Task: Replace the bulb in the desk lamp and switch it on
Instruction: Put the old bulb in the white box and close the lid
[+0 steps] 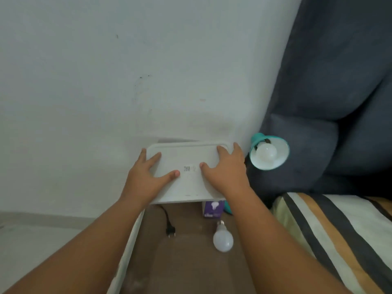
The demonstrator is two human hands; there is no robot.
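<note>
Both our hands lie spread flat on a white tray [186, 160] held up near the wall: left hand [148, 175] on its left edge, right hand [227, 172] on its right, fingers apart, clamped on nothing. The teal desk lamp [269, 153] sits just right of the tray, a bulb [266, 153] in its shade. A loose spare bulb [223, 238] lies on the brown bench [186, 262] below, near a purple bulb box [213, 209] and an unplugged black plug [170, 231]. Bulbs look light, smooth, fragile; we'd take the globe with gentle fingertips and twist, steadying the shade.
</note>
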